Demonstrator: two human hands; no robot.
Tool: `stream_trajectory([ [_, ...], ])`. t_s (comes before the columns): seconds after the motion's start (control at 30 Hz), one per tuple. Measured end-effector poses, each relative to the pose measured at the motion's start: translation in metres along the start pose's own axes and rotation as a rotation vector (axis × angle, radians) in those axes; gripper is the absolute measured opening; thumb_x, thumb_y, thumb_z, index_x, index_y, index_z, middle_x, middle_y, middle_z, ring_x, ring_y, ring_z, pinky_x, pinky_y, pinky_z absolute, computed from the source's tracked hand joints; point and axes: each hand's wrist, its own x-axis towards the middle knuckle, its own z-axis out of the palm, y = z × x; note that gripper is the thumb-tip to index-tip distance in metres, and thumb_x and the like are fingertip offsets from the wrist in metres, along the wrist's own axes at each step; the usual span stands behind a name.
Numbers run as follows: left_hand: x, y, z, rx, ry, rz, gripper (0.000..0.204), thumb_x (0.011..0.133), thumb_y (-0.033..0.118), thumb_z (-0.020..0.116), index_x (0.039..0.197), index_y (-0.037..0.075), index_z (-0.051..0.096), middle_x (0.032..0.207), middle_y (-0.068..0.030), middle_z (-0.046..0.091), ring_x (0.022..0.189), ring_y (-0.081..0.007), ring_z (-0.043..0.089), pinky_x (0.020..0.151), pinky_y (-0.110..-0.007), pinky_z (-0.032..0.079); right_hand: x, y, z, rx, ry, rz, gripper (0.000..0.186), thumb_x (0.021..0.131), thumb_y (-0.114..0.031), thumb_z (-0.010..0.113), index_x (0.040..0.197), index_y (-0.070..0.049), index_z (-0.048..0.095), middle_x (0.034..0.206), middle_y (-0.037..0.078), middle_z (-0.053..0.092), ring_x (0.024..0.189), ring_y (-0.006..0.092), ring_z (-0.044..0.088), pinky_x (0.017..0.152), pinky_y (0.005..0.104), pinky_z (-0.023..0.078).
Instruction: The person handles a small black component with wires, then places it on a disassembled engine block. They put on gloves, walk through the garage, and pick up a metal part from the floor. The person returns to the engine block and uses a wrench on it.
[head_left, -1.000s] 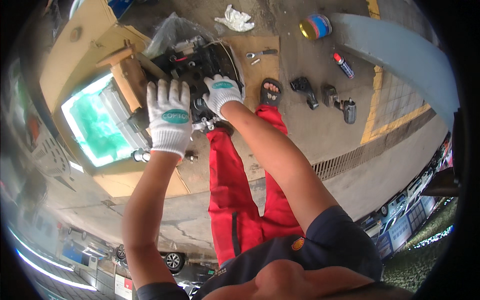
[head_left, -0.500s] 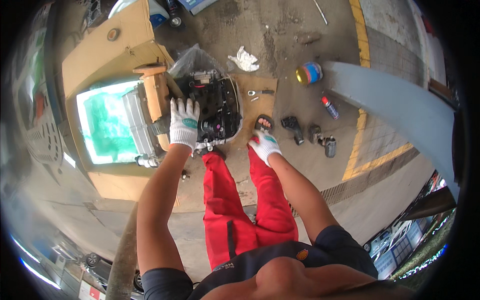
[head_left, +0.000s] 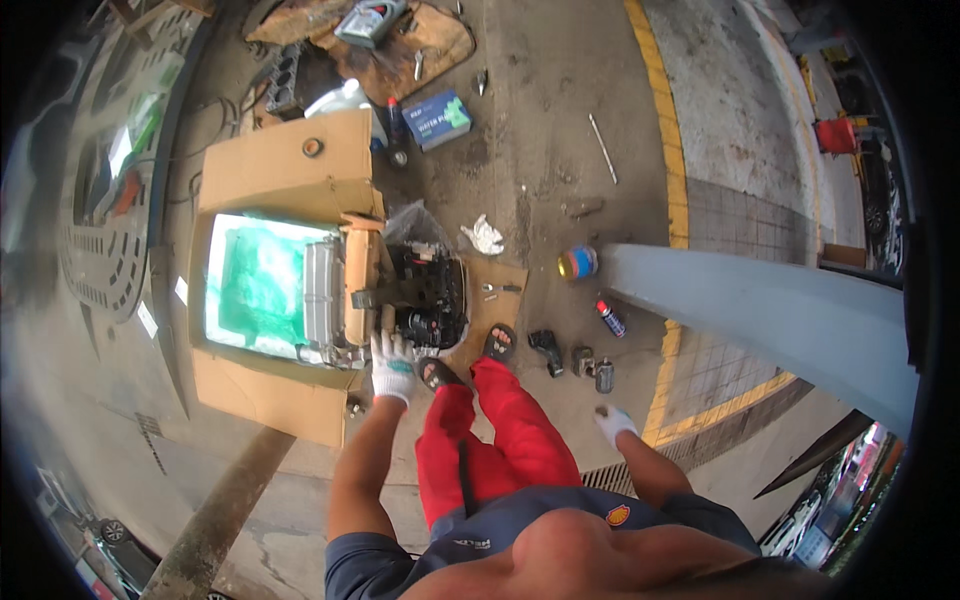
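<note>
An engine or gearbox assembly (head_left: pixel 425 300), black and grey with a tan-coloured housing (head_left: pixel 362 280) along its left side, sits beside a cardboard box. At its near end rests my left hand (head_left: pixel 393 370), in a white knitted glove. The fingers of that hand stretch forward against the dark parts, not wrapped round anything that I can make out. My right hand (head_left: pixel 616 424), gloved too, hangs out to the right, away from the assembly. Its fingertips look dark and are too small to read. A ratchet wrench (head_left: pixel 502 288) lies on a cardboard sheet right of the assembly.
The open cardboard box (head_left: pixel 270 375) holds something bright green-white. Rightward stand a blue can (head_left: pixel 578 263), a red-capped spray can (head_left: pixel 611 318), a black part (head_left: pixel 546 352) and a small dark bottle (head_left: pixel 604 376). A grey post (head_left: pixel 740 290) slants in. Farther back lies a blue carton (head_left: pixel 437 120).
My right hand has left my knee and swung out to the right. My left hand has slid from the assembly's top toward its near end. The view has risen and shows more floor.
</note>
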Motion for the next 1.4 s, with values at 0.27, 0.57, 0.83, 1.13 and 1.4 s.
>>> stream_trajectory([
  [0.27, -0.113, 0.017, 0.047, -0.44, -0.29, -0.211, 0.052, 0.092, 0.048, 0.058, 0.131, 0.016, 0.067, 0.136, -0.0126, 0.067, 0.131, -0.0335, 0.059, 0.121, -0.061, 0.023, -0.122, 0.051, -0.008, -0.147, -0.544, 0.094, 0.039, 0.095, -0.033, 0.059, 0.119, -0.006, 0.074, 0.125, 0.018, 0.072, 0.114, 0.0351, 0.069, 0.096, 0.0444, 0.054],
  [0.57, -0.071, -0.01, -0.032, -0.611, -0.69, -0.27, 0.051, 0.089, 0.045, 0.059, 0.131, 0.019, 0.07, 0.137, -0.0106, 0.067, 0.127, -0.0303, 0.064, 0.105, -0.041, 0.05, 0.075, -0.025, -0.13, -0.626, -0.464, -0.465, 0.044, 0.095, -0.036, 0.055, 0.124, -0.007, 0.071, 0.126, 0.02, 0.07, 0.117, 0.0383, 0.067, 0.099, 0.0471, 0.051],
  [0.83, 0.074, -0.006, -0.277, -0.801, -0.437, -0.615, 0.054, 0.093, 0.048, 0.06, 0.136, 0.016, 0.062, 0.128, -0.021, 0.069, 0.118, -0.0388, 0.066, 0.099, -0.049, 0.053, 0.194, -0.177, -0.436, 0.147, -0.028, -0.03, 0.043, 0.093, -0.034, 0.063, 0.121, -0.003, 0.072, 0.119, 0.023, 0.072, 0.116, 0.0356, 0.068, 0.099, 0.0419, 0.051],
  [1.13, 0.245, -0.046, -0.464, -0.949, -0.379, -0.566, 0.054, 0.095, 0.046, 0.056, 0.137, 0.012, 0.062, 0.133, -0.0202, 0.067, 0.121, -0.0359, 0.065, 0.102, -0.044, 0.051, 0.312, -0.254, -0.735, 0.379, 0.121, -0.071, 0.052, 0.095, -0.035, 0.065, 0.128, 0.004, 0.066, 0.128, 0.022, 0.07, 0.117, 0.0302, 0.067, 0.1, 0.0377, 0.05],
  [1.4, 0.399, -0.12, -0.463, -1.239, -0.393, -0.709, 0.055, 0.096, 0.04, 0.059, 0.142, 0.01, 0.058, 0.143, -0.0205, 0.06, 0.132, -0.0358, 0.058, 0.108, -0.043, 0.048, 0.392, -0.567, -0.899, 0.52, 0.03, -0.224, 0.045, 0.099, -0.032, 0.064, 0.133, -0.002, 0.064, 0.114, 0.009, 0.074, 0.105, 0.0218, 0.069, 0.086, 0.038, 0.054],
])
